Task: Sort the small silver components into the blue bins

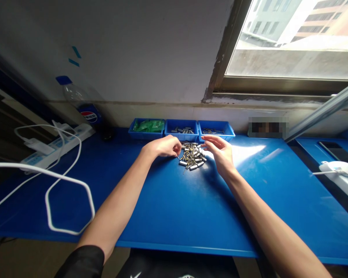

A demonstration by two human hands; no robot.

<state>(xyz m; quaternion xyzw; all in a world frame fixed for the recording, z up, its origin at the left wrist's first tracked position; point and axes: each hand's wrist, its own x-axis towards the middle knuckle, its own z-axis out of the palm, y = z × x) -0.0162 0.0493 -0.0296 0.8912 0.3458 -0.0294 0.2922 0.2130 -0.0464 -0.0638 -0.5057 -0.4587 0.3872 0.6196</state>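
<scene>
A pile of small parts (192, 155) lies on the blue table, a mix of silver rectangular blocks and thin brass-and-dark pins or screws. My left hand (164, 146) is at the pile's left edge, its fingers curled together in a pinch. A tiny piece may be at the fingertips, too small to name. On the right side of the pile, my right hand (220, 152) has thumb and forefinger close together. Something small and light shows at their tips, but I cannot make out its kind.
Behind the pile stand three joined blue bins: one with green pieces (149, 125), one with silver blocks (183, 130), one with thin dark parts (213, 131). A cola bottle (88, 112), power strip (58, 143) and white cable (87, 185) are left; another strip (342, 172) is right.
</scene>
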